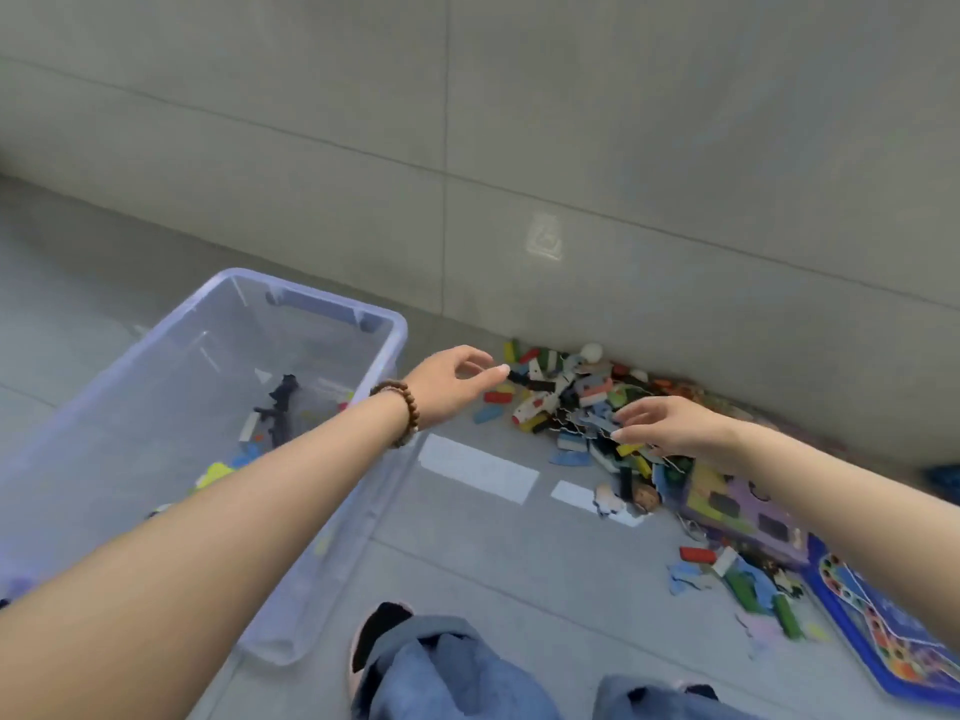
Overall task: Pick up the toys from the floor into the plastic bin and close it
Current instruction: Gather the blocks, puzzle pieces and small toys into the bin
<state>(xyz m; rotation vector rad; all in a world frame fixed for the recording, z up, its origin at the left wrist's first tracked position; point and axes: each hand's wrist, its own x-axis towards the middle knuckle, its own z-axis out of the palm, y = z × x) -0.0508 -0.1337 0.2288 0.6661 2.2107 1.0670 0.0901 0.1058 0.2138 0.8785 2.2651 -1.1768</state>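
A clear plastic bin [387, 324] stands open on the floor at the left, with a few toys [280, 413] lying in its bottom. A pile of coloured blocks and puzzle pieces [566, 402] lies against the wall at centre right. My left hand [452, 381], with a bead bracelet on the wrist, reaches past the bin's right rim toward the pile, fingers apart and holding nothing. My right hand [670, 426] hovers over the pile's right side, fingers spread, empty. No lid is in view.
More toys trail to the right: a purple board [737, 506], green and red blocks [743, 589] and a blue-rimmed puzzle tray [883, 646]. White tape strips [478, 467] mark the grey floor. My legs and shoe [379, 631] are at the bottom. The wall [571, 148] rises behind.
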